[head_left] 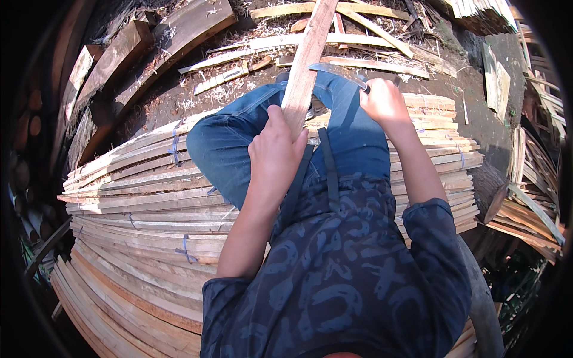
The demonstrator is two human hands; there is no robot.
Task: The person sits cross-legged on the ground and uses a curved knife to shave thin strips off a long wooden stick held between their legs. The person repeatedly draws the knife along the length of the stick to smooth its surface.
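left hand (276, 149) grips slat (305, 62), right hand (385, 102) knife (337, 73)

No packages, no labels, no signs, no screens

Under my view I see a broad stack of thin wooden slats (137, 203), tied in bundles with bluish bands (174, 146); it carries the seated person. Beyond it lies the dark earth ground (179, 95), strewn with wood shavings (224, 77) and loose pale strips (358, 62). Heavier planks (173, 36) rest on the ground at upper left, and more slat piles (531, 209) lie to the right.
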